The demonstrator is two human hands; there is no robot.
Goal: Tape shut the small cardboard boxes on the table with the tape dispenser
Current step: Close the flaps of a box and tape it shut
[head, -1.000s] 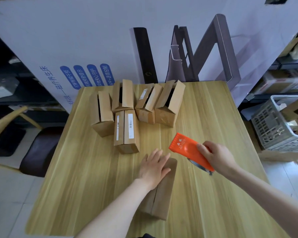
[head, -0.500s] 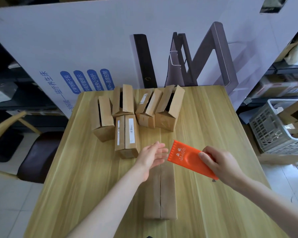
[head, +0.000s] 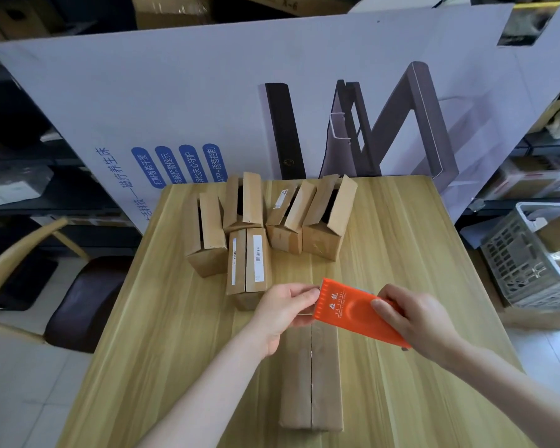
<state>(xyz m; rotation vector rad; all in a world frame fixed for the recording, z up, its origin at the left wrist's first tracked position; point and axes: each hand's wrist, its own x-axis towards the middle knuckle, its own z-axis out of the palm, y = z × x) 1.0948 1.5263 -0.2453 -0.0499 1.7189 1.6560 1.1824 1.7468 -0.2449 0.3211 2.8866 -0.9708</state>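
Mid-frame, the right hand (head: pixel 414 321) has its grip closed round the orange tape dispenser (head: pixel 353 310). The left hand (head: pixel 285 313) pinches the dispenser's left edge. The box (head: pixel 311 383), flaps folded shut, lies on the table (head: pixel 175 318) just below both hands, at lower centre.

Left hand (head: pixel 285 310) pinches with fingertips; right hand (head: pixel 416 321) grips, fingers curled.

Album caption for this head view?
Left hand pinches, right hand grips an orange plastic tape dispenser over a brown cardboard box.
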